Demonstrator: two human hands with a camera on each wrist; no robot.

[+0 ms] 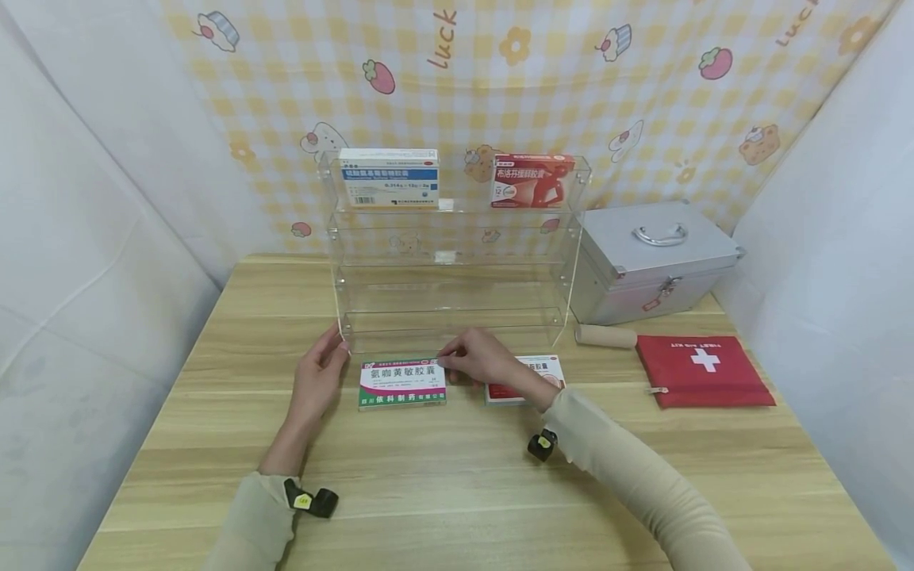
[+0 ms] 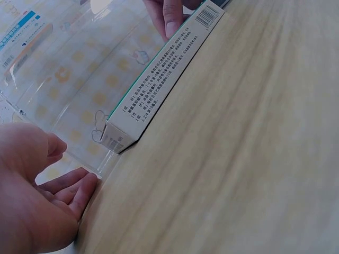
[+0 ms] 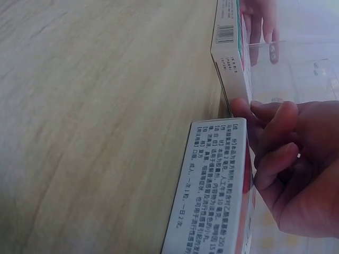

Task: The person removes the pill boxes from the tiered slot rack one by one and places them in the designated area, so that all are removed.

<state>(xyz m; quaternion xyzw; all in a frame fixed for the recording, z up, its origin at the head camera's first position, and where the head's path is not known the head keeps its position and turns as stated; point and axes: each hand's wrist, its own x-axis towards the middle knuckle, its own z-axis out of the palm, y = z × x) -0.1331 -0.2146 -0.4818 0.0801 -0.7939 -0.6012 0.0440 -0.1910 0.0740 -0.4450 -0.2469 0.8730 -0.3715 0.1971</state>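
A white, green and pink medicine box (image 1: 402,387) lies face up before the clear acrylic rack (image 1: 450,297). My right hand (image 1: 480,357) is at the box's far right corner, a finger against its end in the right wrist view and the thumb by its top. A second medicine box (image 1: 548,368), white and red, lies to the right, partly hidden under my right forearm. My left hand (image 1: 318,374) is beside the rack's lower left corner, fingertips right at the clear side panel. In the left wrist view, its fingers (image 2: 79,186) are loosely bent.
On the top tier stand a blue-and-white box (image 1: 389,181) and a red box (image 1: 531,182). Right of the rack are a silver metal case (image 1: 650,270), a tan roll (image 1: 605,336) and a red first aid pouch (image 1: 714,377). A checked curtain (image 1: 457,95) hangs behind.
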